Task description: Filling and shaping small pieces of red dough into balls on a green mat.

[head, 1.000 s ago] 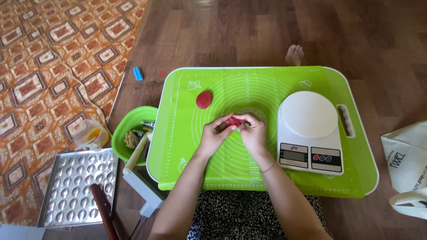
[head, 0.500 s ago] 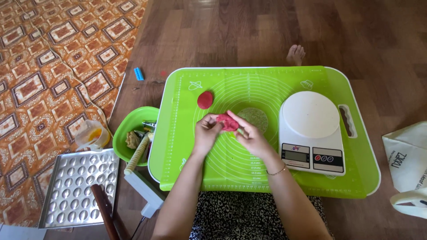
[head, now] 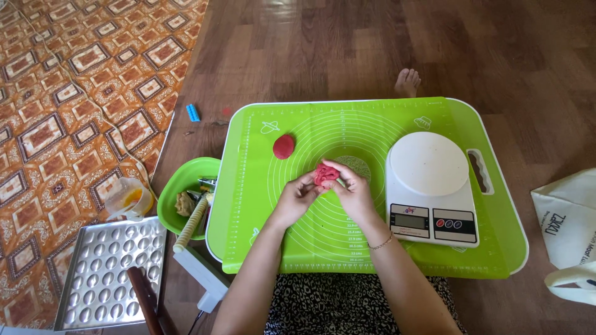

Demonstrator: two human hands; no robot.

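Hands: left hand (head: pixel 297 197) and right hand (head: pixel 351 189) together, pinching red dough (head: pixel 325 175), lifted for shaping
Mat: green mat (head: pixel 298 236) beneath catches it
Nearby: red disc (head: pixel 284 146), scale (head: pixel 429 186)

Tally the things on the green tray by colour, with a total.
Red: 2, the dough piece pinched between left hand and right hand, and the dough ball.
White: 1, the kitchen scale.
Green: 1, the baking mat.
Total: 4.

Home floor: patterned rug (head: pixel 74 93), wood boards (head: pixel 347 43), kitchen scale (head: pixel 431 189)
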